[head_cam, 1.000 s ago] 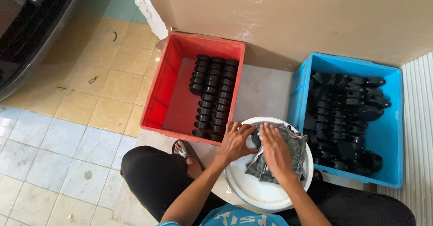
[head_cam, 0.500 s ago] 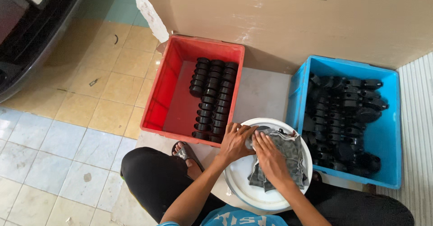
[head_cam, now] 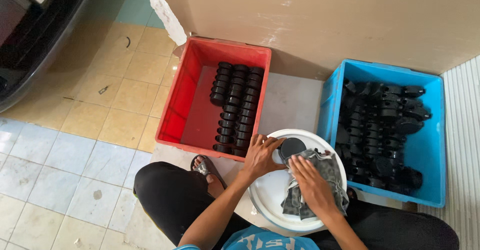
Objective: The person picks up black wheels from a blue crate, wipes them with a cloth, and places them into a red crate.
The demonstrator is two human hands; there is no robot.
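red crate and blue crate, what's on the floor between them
Head view: between the red crate and blue crate lies a bare pale slab, then the white lid nearer the person.

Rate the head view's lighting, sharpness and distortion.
Head view: soft, even daylight, no harsh glare; both hands, left and right, look sharp; black parts in the blue crate merge into shadowless dark; wide lens bows the cardboard panel slightly.

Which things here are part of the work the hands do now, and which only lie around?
In the work:
left hand
right hand
black part
grey cloth
white lid
red bin
blue bin

Only lying around:
cardboard sheet
sandal
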